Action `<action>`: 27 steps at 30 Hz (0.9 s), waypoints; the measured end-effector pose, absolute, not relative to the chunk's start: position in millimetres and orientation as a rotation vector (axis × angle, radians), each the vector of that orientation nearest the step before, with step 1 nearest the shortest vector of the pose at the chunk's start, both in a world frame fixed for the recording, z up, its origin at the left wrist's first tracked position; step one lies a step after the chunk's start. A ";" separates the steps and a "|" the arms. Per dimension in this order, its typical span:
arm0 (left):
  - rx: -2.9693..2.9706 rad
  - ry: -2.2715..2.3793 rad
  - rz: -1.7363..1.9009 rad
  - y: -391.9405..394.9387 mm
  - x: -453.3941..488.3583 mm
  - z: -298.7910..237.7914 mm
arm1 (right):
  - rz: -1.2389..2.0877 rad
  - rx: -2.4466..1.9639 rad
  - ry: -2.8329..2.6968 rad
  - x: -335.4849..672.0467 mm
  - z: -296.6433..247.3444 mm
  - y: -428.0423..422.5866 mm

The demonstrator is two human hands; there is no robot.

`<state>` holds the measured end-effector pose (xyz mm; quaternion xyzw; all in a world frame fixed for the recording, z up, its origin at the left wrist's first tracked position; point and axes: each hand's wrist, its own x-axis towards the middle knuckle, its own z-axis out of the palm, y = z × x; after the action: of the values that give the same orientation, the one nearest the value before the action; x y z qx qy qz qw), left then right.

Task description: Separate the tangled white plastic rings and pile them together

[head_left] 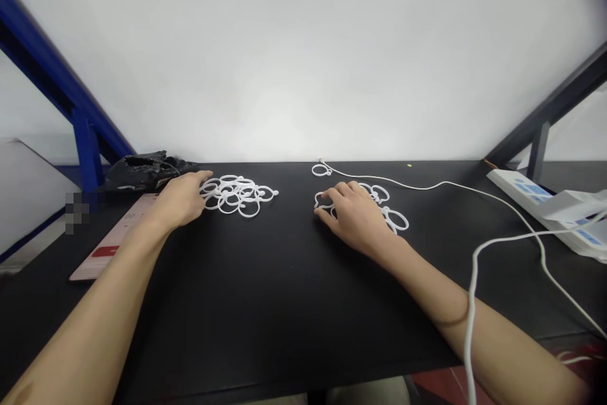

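Note:
Two heaps of thin white rings with small eyelets lie on the black table point(265, 304). My left hand point(184, 199) is at the left edge of the left heap of rings point(239, 193), its index finger stretched out along the side; the other fingers are partly hidden. Over the right heap of rings point(397, 218) lies my right hand point(355, 215), palm down, with thumb and fingers apart. It covers much of that heap, and a ring shows between thumb and fingertips. A single white ring point(321, 170) sits apart near the wall.
A phone point(107, 250) lies beneath my left forearm, near a crumpled black plastic bag point(142, 171). At right is a white power strip point(535, 203) with plugs. White cable point(502, 239) runs across the table and over my right forearm. Blue frame bars point(57, 89) slope at left.

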<state>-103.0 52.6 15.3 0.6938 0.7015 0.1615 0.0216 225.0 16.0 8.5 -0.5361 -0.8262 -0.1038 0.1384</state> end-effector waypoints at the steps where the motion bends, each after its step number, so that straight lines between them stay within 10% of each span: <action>1: 2.158 2.176 0.492 52.1 -103.2 16.1 | -0.292 -1.578 -2.403 225.6 9.2 15.7; 14: 2.558 1.698 0.968 30.3 -40.5 25.5 | -0.184 -1.330 -2.421 220.8 7.9 15.1; 27: 2.356 1.359 0.853 -5.7 17.6 -0.2 | 0.991 -1.005 -1.811 201.3 15.1 -5.8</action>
<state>17.6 -5.7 -0.2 0.8179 0.4716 0.2960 0.1451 201.3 -5.8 15.1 -0.3990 -0.7194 0.3936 0.4102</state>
